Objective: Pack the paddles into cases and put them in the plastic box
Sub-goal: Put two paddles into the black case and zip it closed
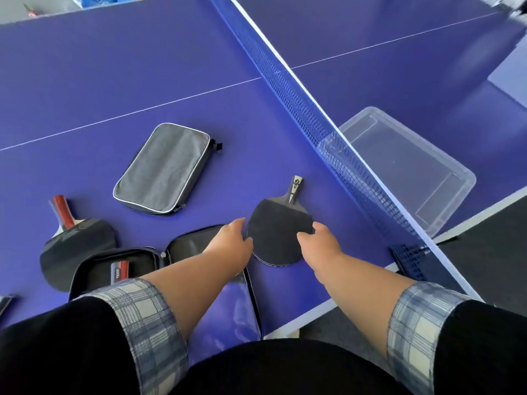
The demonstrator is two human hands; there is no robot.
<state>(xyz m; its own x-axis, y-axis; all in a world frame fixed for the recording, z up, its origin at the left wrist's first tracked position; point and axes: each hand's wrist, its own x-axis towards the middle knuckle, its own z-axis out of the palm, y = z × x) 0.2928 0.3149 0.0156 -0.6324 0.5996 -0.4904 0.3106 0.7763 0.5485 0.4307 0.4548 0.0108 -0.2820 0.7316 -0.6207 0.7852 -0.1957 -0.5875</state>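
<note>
Black sleeves with plaid cuffs (142, 317) rolled back, both forearms reaching out over the blue surface (114, 81). Under the left forearm lies an open case (196, 240), unzipped and spread flat at the near edge; a red lettered piece shows inside its left half, too hidden to identify. Left of that case a red-handled paddle (77, 246) lies flat, black rubber up, handle pointing away, its blade partly behind the case rim. Just past the open case is the black paddle (276, 235), flat on the surface, handle pointing away toward the net, with one hand on each side of the blade. Left hand (231, 240) is at the blade's left rim, fingers (238, 223) bent and touching the edge; cannot tell if they clamp it. Right hand (320, 242) is at the right rim, fingers (318, 225) curled over the edge with the thumb on top of the rubber, pinching the blade. Farther out on the left a grey case (162, 169) lies zipped shut, apart from the paddles. Net (299, 98) runs diagonally across the surface. Beyond it, on the far half near the table's right edge, sits the clear plastic box (405, 163), nothing in it.
</note>
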